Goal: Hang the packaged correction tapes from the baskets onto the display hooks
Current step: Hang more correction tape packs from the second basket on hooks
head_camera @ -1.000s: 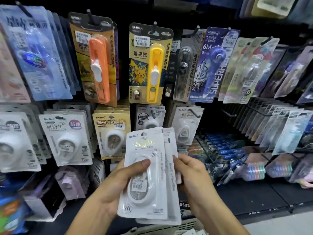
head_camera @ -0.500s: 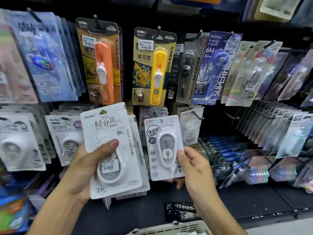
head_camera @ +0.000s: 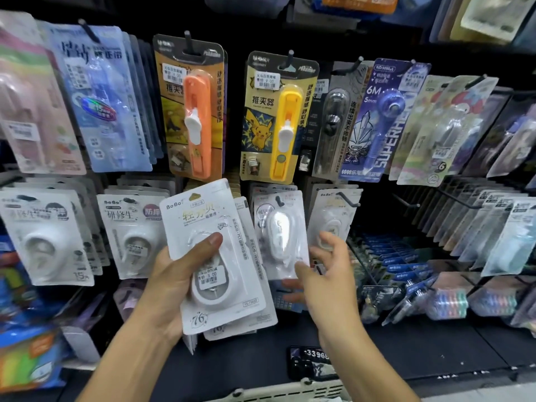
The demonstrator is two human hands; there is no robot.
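Several correction tape packs [head_camera: 214, 262] sit gripped in our left hand [head_camera: 177, 288]; our right hand [head_camera: 327, 274], fingers loosely spread, seemingly just touches a hung pack [head_camera: 280, 230].

The white pack [head_camera: 216, 256] in my left hand [head_camera: 177, 282] reads "BoBo", a "3.00" price sticker and "76". The purple pack [head_camera: 383, 120] says "6M", "5mm", "SUPERHE". A hanging white pack [head_camera: 46, 236] shows "15".
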